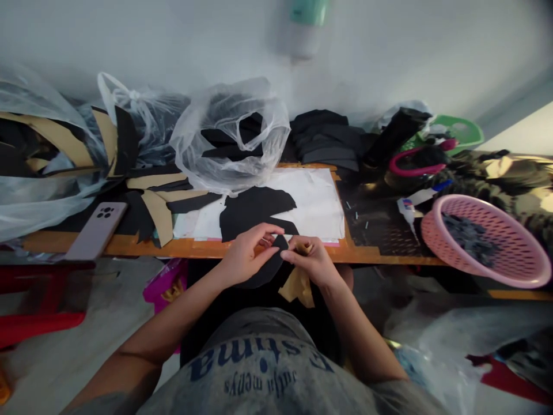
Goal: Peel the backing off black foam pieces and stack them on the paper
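Here — hands (250, 255) near table edge (207, 249).

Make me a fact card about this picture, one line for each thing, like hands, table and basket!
Left hand: pinching a black piece
Right hand: holding a tan piece, fingers at the black piece's tip
Table: white sheets with black cutouts on top
Phone: lying near the table's front edge, on the left
Basket: pink, with dark scraps inside
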A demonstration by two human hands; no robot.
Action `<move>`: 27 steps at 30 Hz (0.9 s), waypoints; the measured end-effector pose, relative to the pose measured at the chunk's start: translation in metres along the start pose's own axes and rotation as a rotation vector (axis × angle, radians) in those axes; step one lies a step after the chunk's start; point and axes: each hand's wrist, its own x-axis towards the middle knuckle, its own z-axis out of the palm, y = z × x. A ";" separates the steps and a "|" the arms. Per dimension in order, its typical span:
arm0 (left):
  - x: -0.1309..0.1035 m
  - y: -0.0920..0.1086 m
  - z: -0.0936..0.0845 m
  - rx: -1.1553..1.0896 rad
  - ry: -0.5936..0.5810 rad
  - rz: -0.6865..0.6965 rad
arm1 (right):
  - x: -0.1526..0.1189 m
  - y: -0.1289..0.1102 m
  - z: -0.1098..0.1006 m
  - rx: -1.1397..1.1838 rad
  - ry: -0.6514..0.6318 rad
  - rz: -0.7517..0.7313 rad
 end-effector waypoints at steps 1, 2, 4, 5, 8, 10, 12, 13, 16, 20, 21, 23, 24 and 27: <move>0.000 -0.001 0.000 -0.054 -0.009 -0.063 | 0.000 0.000 0.000 -0.004 0.003 0.008; 0.000 -0.001 -0.001 -0.085 -0.022 -0.101 | -0.001 0.000 -0.001 -0.013 0.009 0.018; 0.001 -0.002 -0.003 -0.072 -0.067 -0.103 | -0.001 -0.001 -0.003 -0.049 0.030 0.027; 0.002 -0.001 -0.004 -0.044 -0.095 -0.079 | 0.000 -0.002 -0.004 -0.070 0.039 0.024; 0.003 -0.002 -0.006 0.034 -0.143 0.028 | 0.001 -0.005 -0.007 -0.105 0.022 0.009; 0.003 -0.003 -0.004 0.103 -0.101 0.131 | 0.002 -0.006 -0.007 -0.063 0.007 0.006; 0.002 -0.004 0.000 0.178 -0.022 0.245 | 0.002 -0.005 -0.005 0.025 0.008 0.013; 0.002 -0.004 0.003 0.195 0.010 0.295 | 0.002 -0.004 -0.003 0.077 0.009 0.023; -0.001 -0.004 0.009 0.171 0.078 0.367 | 0.002 0.001 0.002 0.222 -0.014 0.092; -0.008 -0.006 0.002 0.254 0.237 0.405 | 0.003 0.013 -0.001 0.398 0.098 0.203; -0.010 -0.008 -0.004 0.295 0.290 0.403 | 0.003 0.016 -0.005 0.435 0.196 0.196; -0.017 -0.012 -0.019 0.366 0.379 0.372 | 0.002 0.022 -0.020 0.485 0.434 0.126; -0.021 -0.014 -0.027 0.387 0.405 0.347 | -0.001 0.025 -0.030 0.505 0.539 0.079; -0.033 -0.019 -0.051 0.372 0.440 0.262 | -0.013 0.032 -0.070 0.556 0.682 0.009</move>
